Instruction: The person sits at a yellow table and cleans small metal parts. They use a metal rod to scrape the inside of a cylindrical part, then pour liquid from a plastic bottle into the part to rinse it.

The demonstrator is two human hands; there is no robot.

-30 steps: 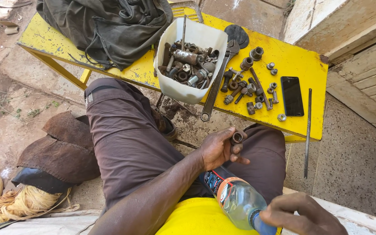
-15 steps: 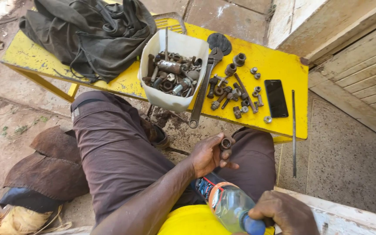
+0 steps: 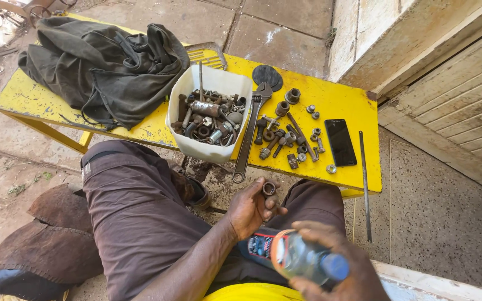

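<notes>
Yellow metal bench [image 3: 336, 106] on a paved yard, strewn with rusty bolts.
From the head view, I see my left hand [image 3: 249, 209] pinching a rusty round metal nut [image 3: 268, 189] over my lap; my right hand [image 3: 338, 270] wraps a clear plastic bottle [image 3: 299, 257].

We sit with both thighs spread apart, knees pointing toward the near edge of the surface. Our left forearm runs up from the lower middle of the view, the wrist straight, and our left hand [image 3: 249, 209] hovers between the knees, its grip closed with thumb and fingertips pinched together, palm turned inward. Our right hand [image 3: 336, 267] sits lower and closer to the body, its fingers [image 3: 322, 229] curled in a closed grip, knuckles up.
</notes>
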